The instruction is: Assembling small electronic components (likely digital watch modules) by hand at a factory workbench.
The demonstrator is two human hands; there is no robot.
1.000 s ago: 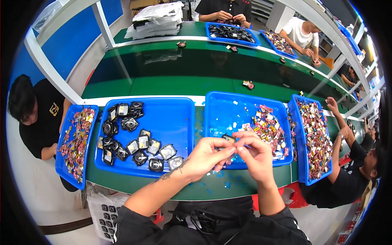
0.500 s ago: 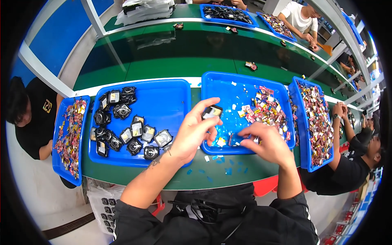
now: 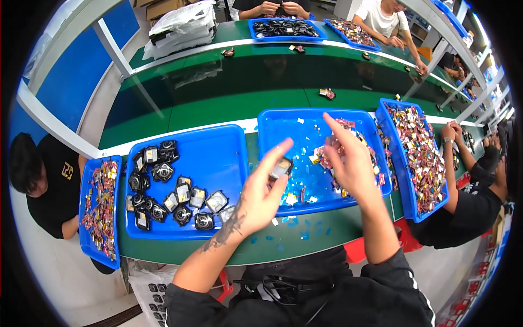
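Black short sleeves frame the near edge of a green-topped table. Thin blue film scraps lie along that edge, just in front of the right blue plastic tray. The left hand has forefinger and thumb curved around a small black square casing with a pale face, held above that tray's left side. The right hand is spread wide, thumb well apart from the fingers, with nothing visible between them; hand and forearm hide part of the small red, white and yellow pieces heaped toward the tray's right edge. More black casings sit in the left blue plastic tray, gathered along its left and near edges. Beyond a white rail, a single reddish piece lies on a glossy green surface; at its far side stand a blue tray of black parts and a white plastic-wrapped stack. A gold printed mark shows on the black shirt of the co-worker at left.
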